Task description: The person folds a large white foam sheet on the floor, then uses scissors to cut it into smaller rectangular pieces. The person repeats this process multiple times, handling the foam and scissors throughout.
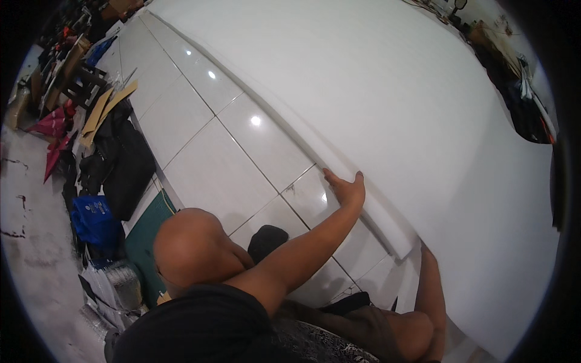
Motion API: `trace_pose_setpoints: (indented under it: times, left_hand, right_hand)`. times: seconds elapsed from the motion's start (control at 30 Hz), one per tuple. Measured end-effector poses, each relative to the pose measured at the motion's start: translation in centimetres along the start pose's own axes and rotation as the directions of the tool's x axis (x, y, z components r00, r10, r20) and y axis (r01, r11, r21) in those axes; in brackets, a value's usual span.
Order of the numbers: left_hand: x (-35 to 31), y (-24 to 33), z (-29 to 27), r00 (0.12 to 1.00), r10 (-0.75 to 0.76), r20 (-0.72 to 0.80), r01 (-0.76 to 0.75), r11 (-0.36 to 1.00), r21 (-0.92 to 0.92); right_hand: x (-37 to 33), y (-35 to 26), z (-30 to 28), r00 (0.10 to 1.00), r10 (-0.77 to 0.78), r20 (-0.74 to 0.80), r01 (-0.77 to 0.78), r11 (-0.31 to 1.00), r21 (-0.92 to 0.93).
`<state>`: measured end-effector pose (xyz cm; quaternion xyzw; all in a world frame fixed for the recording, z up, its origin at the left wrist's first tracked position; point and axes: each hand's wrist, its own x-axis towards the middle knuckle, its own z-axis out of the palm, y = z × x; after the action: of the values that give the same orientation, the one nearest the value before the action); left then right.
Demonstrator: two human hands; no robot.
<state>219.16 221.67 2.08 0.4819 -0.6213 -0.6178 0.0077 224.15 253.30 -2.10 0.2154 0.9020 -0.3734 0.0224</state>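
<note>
A very large white sheet spreads over the tiled floor, its near edge curled into a long, loose roll. My left hand rests against this curled edge, thumb and fingers spread apart and not wrapped around it. My right forearm reaches up beside the near end of the roll. The sheet hides my right hand there, so its fingers do not show.
Glossy white floor tiles lie between my legs and the sheet. At the left are a green cutting mat, a blue bag, black cloth and cardboard strips. More clutter lines the far right edge.
</note>
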Motion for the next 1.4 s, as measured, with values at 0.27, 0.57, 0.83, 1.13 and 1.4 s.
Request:
trace_pose_setpoints:
  times: [0.27,0.57,0.83,1.13,1.4]
  left_hand:
    - [-0.7,-0.7,-2.3,0.945,0.316,0.081,-0.325,0.887,0.329]
    - [1.0,-2.2,-2.6,0.924,0.37,0.102,-0.383,0.895,0.23]
    - [1.5,-2.9,-3.0,0.916,0.378,0.135,-0.398,0.895,0.2]
    - [1.5,-2.9,-1.4,0.879,0.453,0.151,-0.476,0.85,0.223]
    - [2.1,-1.8,-0.6,0.956,-0.108,0.273,0.147,0.981,-0.128]
  right_hand:
    - [0.1,-0.9,0.6,1.0,-0.008,0.016,0.008,1.0,-0.012]
    - [-0.3,-0.9,0.5,1.0,-0.013,0.028,0.013,1.0,-0.028]
    - [-0.8,-1.2,0.3,1.0,-0.011,0.019,0.012,0.999,-0.032]
    - [-2.4,-0.8,-0.7,1.0,-0.015,-0.025,0.014,0.999,-0.033]
    - [-2.2,-4.5,1.5,1.0,-0.026,-0.001,0.026,1.0,-0.015]
